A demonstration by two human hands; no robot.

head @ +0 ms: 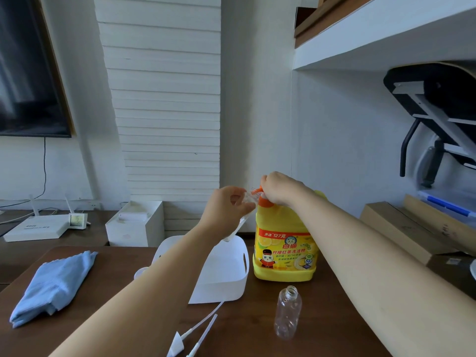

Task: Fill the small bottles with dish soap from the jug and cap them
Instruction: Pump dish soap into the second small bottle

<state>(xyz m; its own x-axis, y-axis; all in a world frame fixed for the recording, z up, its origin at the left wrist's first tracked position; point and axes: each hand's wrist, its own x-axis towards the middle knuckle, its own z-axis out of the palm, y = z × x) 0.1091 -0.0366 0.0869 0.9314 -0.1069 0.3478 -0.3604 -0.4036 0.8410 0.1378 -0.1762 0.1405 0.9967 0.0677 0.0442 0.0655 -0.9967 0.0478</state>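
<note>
Standing upright on the dark wooden surface point(257, 331): a yellow plastic dish-soap jug point(284, 249) with an orange pump top. Pressing down on that pump, fingers clenched over it: right hand point(279, 188). Gripping a small clear plastic bottle point(244, 210), tilted, mouth at the jug's spout: left hand point(226, 211). Standing uncapped just in front of the jug: second clear bottle point(287, 311). Sitting left of the jug: white plastic tray point(231, 279).
</note>
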